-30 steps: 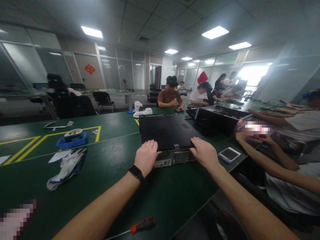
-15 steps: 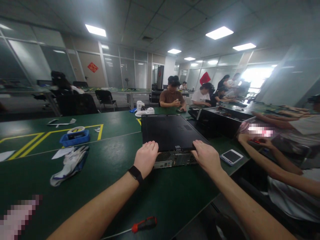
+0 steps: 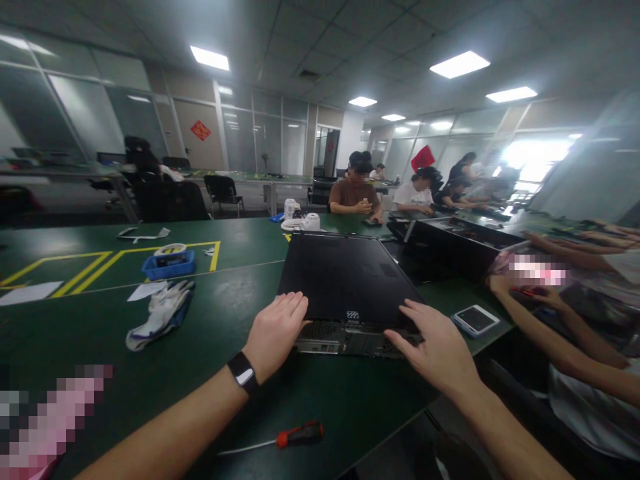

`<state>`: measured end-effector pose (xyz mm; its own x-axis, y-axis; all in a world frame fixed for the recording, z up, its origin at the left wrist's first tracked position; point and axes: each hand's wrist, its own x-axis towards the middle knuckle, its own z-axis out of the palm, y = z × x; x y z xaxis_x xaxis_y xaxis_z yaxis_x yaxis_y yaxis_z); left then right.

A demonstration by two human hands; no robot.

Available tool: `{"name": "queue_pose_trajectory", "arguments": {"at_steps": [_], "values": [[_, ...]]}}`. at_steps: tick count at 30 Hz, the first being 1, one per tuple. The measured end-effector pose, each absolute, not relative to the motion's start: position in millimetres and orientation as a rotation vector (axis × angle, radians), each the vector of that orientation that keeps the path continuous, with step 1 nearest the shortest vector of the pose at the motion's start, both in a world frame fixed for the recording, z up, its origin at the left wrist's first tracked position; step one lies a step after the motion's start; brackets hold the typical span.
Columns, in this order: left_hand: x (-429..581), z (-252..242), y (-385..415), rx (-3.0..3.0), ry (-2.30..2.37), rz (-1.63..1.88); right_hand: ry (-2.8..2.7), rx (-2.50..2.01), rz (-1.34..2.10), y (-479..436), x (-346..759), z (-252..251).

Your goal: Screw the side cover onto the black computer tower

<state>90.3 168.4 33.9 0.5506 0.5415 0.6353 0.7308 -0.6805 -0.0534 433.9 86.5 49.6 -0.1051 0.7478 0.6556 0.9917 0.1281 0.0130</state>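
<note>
Black computer case (image 3: 350, 277) lies flat on the green counter (image 3: 340, 390), straight ahead of the wearer, ported and vented rear panel (image 3: 320, 338) facing this way. Small perforated patch (image 3: 353, 315) at the near edge of the top face, roughly mid-width.

Left grip (image 3: 277, 333), bare hand: clasped over the case's near left corner, fingers together on top, thumb at the rear edge. Dark watch (image 3: 243, 373) on that wrist. Right grip (image 3: 427, 337), also bare: spread at the near right corner, thumb well apart from the fingers, fingertips at the top's edge. Can't tell if it bears any load.

Screwdriver (image 3: 301, 435), red/black handle, lies near the counter's front edge between the forearms, shaft pointing left, not in either hand.

Left of the case: white-and-blue glove (image 3: 161, 319), paper sheet (image 3: 145, 291) just behind it, then blue tray (image 3: 173, 270) with dark items inside and a pale ring (image 3: 170, 249) at its back rim. Yellow tape lines run around there.

Beyond the case: white device (image 3: 291, 217); person in a brown top (image 3: 349, 195) sits there, holding something small. Right side: second case (image 3: 447, 250), top off, innards partly visible; white-edged slab (image 3: 475, 320) flat near the counter's edge. Co-worker's forearms (image 3: 543, 347) next to that, object partly pixelated.
</note>
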Motion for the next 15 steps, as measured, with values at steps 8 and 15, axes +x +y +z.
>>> {"name": "queue_pose_trajectory", "arguments": {"at_steps": [8, 15], "values": [[81.9, 33.0, 157.5, -2.376, -0.974, -0.885, -1.227, -2.187, 0.149, 99.6, 463.8, 41.2], [62.8, 30.2, 149.1, -2.355, -1.005, -0.863, -1.289, -2.112, 0.013, 101.5, 450.1, 36.9]]}}
